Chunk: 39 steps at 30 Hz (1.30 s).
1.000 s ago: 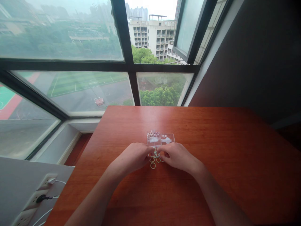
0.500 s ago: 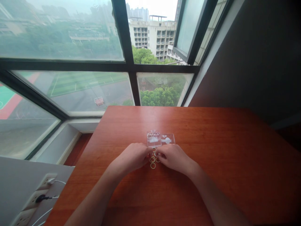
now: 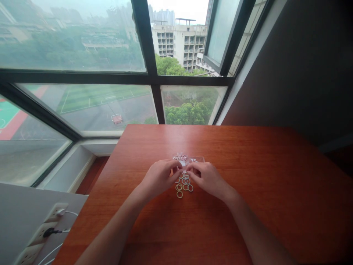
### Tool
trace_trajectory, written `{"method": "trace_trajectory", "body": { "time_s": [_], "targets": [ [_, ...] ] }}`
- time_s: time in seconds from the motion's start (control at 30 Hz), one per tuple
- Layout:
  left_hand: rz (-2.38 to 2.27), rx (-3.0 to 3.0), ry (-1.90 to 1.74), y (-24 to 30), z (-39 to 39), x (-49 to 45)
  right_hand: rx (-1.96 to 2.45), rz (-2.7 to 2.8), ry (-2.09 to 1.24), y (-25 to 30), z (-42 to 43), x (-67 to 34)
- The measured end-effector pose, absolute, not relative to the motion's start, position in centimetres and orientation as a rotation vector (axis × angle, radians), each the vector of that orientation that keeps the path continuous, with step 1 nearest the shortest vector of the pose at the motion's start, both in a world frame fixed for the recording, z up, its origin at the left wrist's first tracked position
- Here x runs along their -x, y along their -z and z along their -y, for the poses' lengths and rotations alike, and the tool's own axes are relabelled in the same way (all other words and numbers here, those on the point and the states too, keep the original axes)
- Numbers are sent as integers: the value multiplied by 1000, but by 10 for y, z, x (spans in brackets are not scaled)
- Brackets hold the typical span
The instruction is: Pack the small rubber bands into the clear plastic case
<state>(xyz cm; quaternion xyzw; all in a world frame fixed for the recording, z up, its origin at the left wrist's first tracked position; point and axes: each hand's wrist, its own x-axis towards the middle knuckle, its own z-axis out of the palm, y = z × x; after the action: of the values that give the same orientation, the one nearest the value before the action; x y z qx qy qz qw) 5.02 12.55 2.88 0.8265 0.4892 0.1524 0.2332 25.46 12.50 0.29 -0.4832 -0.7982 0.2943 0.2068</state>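
My left hand (image 3: 163,176) and my right hand (image 3: 207,180) hover close together over the table, just in front of a small clear plastic box (image 3: 176,157). The fingertips of each are pinched together; what they hold, if anything, is too small to make out. Several small rings, some gold-coloured and some silvery, lie on the wood below and between my fingers, with one gold-coloured ring (image 3: 179,194) nearest me. Inside the box are several reddish rings (image 3: 183,157). Its clear lid (image 3: 200,159) lies to the right, partly covered by my right hand.
The reddish-brown wooden table (image 3: 261,176) stretches out on both sides and meets the window frame (image 3: 156,99) at the back. At lower left, plugs and white cables sit in wall sockets (image 3: 38,233) beside the table edge. A dark wall (image 3: 289,73) rises on the right.
Both hands have moved up and away from me, from over the rings to the box's front edge. More rings now show between and below them.
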Motion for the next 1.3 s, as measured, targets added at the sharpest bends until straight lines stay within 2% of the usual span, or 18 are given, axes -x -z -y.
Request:
{"method": "trace_trajectory", "body": {
  "time_s": [0.53,0.73,1.03,1.3],
  "targets": [
    [-1216,-2135,-602,-16,-126,-57,1230,2118,-829,0,-124,-254],
    [-1345,-2242,-548,-22,-132,-46,1327,2150,-746,-1,-126,-257],
    [-1557,-2343,-384,-11,-137,-40,1347,2498,-665,-5,-122,-260],
    [-1563,-2366,-354,-9,-138,-39,1414,2602,-638,-1,-123,-256]
  ]
}}
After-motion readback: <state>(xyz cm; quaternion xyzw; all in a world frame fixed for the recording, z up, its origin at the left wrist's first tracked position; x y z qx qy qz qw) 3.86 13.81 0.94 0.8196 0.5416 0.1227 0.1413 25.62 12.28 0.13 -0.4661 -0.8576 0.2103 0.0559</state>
